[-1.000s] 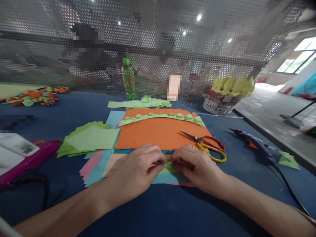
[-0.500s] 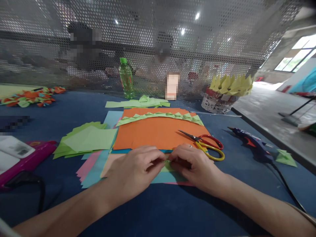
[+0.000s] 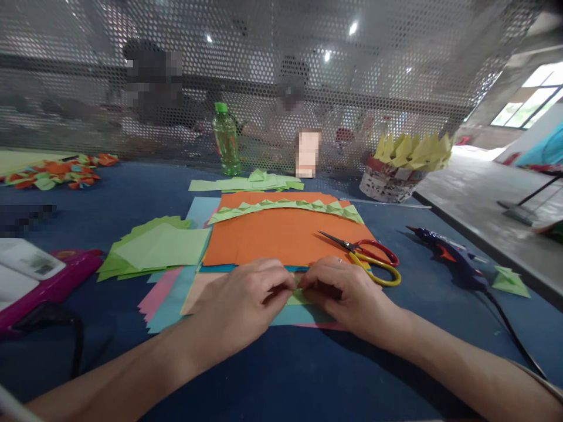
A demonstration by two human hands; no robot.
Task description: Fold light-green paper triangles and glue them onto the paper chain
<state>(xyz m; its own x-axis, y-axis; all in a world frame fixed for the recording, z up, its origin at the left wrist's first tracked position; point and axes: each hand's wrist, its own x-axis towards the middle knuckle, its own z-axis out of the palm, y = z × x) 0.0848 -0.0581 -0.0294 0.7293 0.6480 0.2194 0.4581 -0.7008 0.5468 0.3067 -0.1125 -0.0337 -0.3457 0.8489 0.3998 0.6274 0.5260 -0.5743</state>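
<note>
Fingertips of my left hand (image 3: pixel 259 296) and my right hand (image 3: pixel 345 293) meet over a small piece of light green paper (image 3: pixel 301 297). Both hands pinch it, and the fingers hide much of it. Under them lies a stack of coloured sheets, with pale blue paper (image 3: pixel 176 293) and orange paper (image 3: pixel 281 237) showing. A green zigzag paper strip (image 3: pixel 285 205) curves across the orange sheet. Scissors (image 3: pixel 358 253) with one red and one yellow handle rest partly open on the orange paper, just beyond my right hand.
Green sheets (image 3: pixel 153 249) fan out at left beside a magenta device (image 3: pixel 57 287). At right are a glue gun (image 3: pixel 453 258) with its cord and a folded green piece (image 3: pixel 510 282). Behind stand a green bottle (image 3: pixel 226 140) and a yellow-spiked paper basket (image 3: pixel 389 179), before a perforated metal screen (image 3: pixel 264 70).
Both hands keep nearly the same pinch on the green paper. The view has shifted very slightly; nothing else has visibly moved.
</note>
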